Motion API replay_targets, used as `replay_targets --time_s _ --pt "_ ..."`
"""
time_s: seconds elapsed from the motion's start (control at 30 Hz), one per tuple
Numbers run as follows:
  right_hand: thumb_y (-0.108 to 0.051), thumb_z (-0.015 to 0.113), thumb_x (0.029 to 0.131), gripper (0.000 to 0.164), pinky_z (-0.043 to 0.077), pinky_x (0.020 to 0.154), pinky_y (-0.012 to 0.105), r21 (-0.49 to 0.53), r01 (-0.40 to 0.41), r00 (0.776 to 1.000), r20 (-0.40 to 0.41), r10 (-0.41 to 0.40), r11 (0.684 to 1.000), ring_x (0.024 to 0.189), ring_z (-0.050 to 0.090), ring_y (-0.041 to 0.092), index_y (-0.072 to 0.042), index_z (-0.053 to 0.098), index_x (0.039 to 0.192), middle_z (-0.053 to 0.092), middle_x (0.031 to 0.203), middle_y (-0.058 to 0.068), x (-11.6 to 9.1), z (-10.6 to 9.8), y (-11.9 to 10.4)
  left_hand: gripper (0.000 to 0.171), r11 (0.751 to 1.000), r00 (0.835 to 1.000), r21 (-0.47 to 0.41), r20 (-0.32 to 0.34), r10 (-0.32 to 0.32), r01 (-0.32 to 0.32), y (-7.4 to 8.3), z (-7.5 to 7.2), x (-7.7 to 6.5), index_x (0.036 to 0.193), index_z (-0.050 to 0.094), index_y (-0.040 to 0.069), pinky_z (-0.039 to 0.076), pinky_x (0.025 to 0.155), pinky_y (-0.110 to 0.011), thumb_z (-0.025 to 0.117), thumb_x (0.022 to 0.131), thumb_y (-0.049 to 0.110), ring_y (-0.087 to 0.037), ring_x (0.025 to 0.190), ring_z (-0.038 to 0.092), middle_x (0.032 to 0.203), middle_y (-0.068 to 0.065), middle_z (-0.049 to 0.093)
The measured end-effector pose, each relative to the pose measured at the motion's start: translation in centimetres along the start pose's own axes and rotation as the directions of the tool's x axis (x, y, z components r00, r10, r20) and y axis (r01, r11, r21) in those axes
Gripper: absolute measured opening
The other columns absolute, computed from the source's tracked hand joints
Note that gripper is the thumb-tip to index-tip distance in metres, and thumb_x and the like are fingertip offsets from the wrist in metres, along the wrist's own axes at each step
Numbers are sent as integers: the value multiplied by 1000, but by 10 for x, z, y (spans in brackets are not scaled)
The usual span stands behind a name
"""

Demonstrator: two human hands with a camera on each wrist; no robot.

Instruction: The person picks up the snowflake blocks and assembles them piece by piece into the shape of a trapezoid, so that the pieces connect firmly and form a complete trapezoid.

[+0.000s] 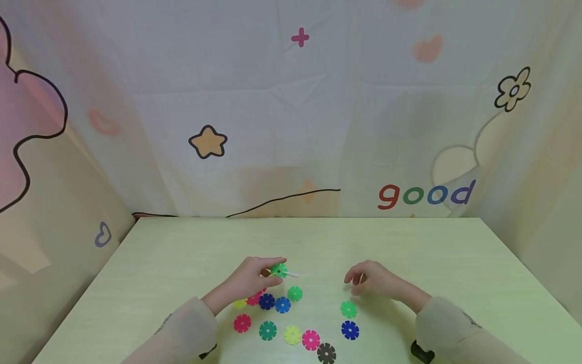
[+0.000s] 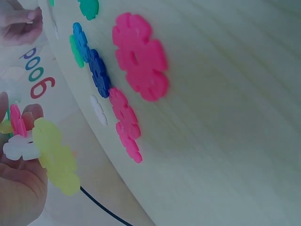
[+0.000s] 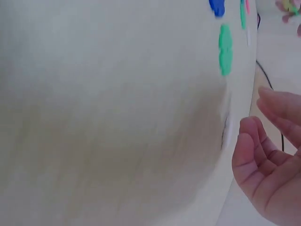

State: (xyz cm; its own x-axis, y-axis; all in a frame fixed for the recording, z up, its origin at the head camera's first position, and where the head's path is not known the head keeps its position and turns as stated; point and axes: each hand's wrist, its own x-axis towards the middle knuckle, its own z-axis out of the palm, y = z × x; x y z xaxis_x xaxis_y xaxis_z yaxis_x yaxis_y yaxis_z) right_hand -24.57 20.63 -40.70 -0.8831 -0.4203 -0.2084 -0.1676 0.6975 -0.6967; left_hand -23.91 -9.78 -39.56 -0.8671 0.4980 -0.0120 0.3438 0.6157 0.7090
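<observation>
The left hand (image 1: pixel 252 280) pinches a small cluster of joined snowflake discs (image 1: pixel 278 271), fingers curled round it, just above the table (image 1: pixel 182 253). Loose discs (image 1: pixel 282 305) lie just nearer the person than that grip. The right hand (image 1: pixel 373 280) hovers well apart, fingers loosely curled, seemingly empty. Bare tabletop stretches beyond both hands to the far edge.

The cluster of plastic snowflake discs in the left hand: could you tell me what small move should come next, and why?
Probably the right hand should reach down to the loose green plastic snowflake disc lying just in front of it. That hand looks empty, fingers loosely curled, while the left hand holds the joined cluster of plastic snowflake discs above the pale green table, seemingly ready for another piece.
</observation>
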Motion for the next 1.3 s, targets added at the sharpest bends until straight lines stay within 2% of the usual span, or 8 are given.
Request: replay_targets --time_s 0.07,0.17,0.33,0.57,0.93,1.07,1.3 --pt "-5 66 75 16 43 63 26 14 45 996 73 -46 999 72 47 16 -7 65 91 55 76 2 -5 4 -5 48 1000 1000 0 2 -2 2 -1 0 0 127 49 14 46 62 -20 62 82 23 -14 85 53 120 -6 57" --pt "-6 67 75 16 43 64 25 28 108 979 169 -112 994 72 48 15 -8 66 91 56 78 2 -13 10 -8 48 1000 1000 -3 5 -1 1 -2 0 0 127 49 14 46 62 -20 62 82 22 -15 84 53 120 -7 56" --pt "-8 69 73 18 41 63 21 11 164 953 255 -161 986 71 47 13 -13 67 91 55 80 1 -21 18 -10 47 1000 1000 -6 14 10 -10 -3 0 -1 127 49 13 46 62 -20 62 82 20 -15 85 54 119 -8 57" --pt "-9 71 67 24 36 64 20 -85 175 948 283 -145 981 73 43 10 -20 67 89 49 79 -4 -27 25 -11 47 1000 1000 -18 27 5 -5 0 0 -2 127 49 13 46 62 -21 62 83 19 -15 85 53 117 -7 58" --pt "-12 72 70 20 35 65 18 -166 213 948 274 -162 963 73 42 5 -22 61 85 47 80 -8 -28 28 -11 46 1000 999 -1 36 18 -18 1 0 -1 126 50 15 45 64 -22 62 82 21 -14 83 52 117 -6 58" --pt "-10 71 70 22 37 65 18 -144 232 943 274 -187 962 71 43 4 -19 55 82 49 78 -10 -29 28 -10 46 1000 999 14 32 24 -25 3 1 -2 126 50 16 45 65 -22 62 82 22 -13 82 52 114 -5 60" --pt "-1 67 72 22 41 63 17 -46 231 936 285 -209 972 67 46 0 -14 52 81 53 74 -9 -30 29 -7 44 996 998 54 7 66 -67 6 4 -4 125 51 18 45 65 -19 61 83 21 -11 82 53 111 -2 61"
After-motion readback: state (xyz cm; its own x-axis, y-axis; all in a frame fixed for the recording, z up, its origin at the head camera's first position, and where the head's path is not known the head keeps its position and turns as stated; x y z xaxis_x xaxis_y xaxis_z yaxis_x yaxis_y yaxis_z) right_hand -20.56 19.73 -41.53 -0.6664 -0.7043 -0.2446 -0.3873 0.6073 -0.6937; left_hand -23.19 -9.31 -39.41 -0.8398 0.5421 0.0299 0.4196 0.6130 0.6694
